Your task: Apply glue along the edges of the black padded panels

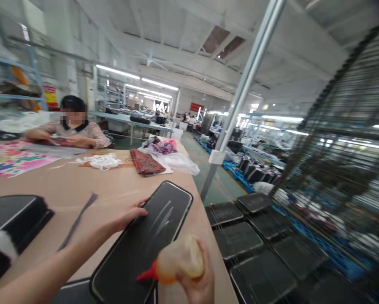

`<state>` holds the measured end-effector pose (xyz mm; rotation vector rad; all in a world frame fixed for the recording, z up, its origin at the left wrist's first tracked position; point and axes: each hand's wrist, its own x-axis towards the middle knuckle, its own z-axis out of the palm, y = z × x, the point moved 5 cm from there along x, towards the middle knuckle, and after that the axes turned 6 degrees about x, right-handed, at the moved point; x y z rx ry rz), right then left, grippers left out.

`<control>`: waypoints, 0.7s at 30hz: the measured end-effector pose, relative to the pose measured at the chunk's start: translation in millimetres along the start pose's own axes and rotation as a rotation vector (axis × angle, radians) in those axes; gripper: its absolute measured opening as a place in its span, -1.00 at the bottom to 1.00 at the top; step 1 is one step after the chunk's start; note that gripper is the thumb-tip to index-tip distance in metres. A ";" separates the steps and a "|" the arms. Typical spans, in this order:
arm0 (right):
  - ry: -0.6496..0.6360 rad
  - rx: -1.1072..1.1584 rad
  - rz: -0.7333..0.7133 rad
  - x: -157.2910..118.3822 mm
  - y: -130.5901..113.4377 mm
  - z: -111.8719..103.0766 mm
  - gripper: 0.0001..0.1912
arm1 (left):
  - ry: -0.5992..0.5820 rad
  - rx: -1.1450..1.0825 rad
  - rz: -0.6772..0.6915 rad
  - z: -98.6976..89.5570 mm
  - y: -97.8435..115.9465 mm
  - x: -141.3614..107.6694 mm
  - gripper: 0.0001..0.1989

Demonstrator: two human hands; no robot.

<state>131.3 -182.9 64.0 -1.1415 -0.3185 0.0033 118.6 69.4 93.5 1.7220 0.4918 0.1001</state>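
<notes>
My right hand (204, 274) is wrapped around a yellowish squeeze bottle (177, 259), tilted so its red nozzle points down and left over a black panel (139, 249). Rounded corners and a pale edge mark the panel, and whitish streaks of glue-like liquid lie across its upper half. My left hand (131, 216) grips the panel's far left edge, with fingertips on its top face and the other fingers partly hidden. Beneath the near end, part of another dark panel (74, 292) shows. Whether the nozzle tip touches the surface I cannot tell.
A brown-topped table (113, 185) carries a dark strip (78, 221), a folded red cloth (147, 162), white cord (104, 161) and a black case part (15, 217). Across it sits a person (72, 126) handling fabric. Black panels (240, 238) stand right, near a metal pole (236, 105).
</notes>
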 end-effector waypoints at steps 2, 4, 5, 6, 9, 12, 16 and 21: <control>0.081 0.034 -0.014 0.4 -13.2 -4.6 -0.17 | 0.020 0.007 -0.025 3.1 -1.8 10.2 -0.34; 0.207 0.011 -0.107 12.6 -34.3 -18.5 -0.23 | -0.021 -0.004 -0.088 13.4 -5.7 22.4 -0.31; 0.250 -0.010 -0.147 19.1 -42.8 -26.9 -0.26 | -0.061 -0.014 -0.104 21.5 -6.8 28.3 -0.30; 0.277 -0.024 -0.169 24.0 -47.5 -35.2 -0.27 | -0.095 -0.019 -0.110 30.2 -7.6 34.0 -0.31; 0.295 0.032 -0.126 25.1 -36.9 -60.2 -0.25 | -0.116 0.002 -0.074 54.4 -5.7 50.5 -0.35; 0.380 0.106 -0.120 13.0 -17.7 -100.9 -0.20 | -0.141 -0.014 -0.054 76.6 2.4 67.4 -0.32; 0.799 -0.005 -0.189 -9.4 -33.1 -204.3 -0.35 | -0.228 -0.071 -0.003 113.3 28.2 91.0 -0.26; 0.926 -0.390 -0.407 -38.8 -109.3 -301.9 -0.50 | -0.232 -0.035 0.205 187.0 72.3 126.2 -0.34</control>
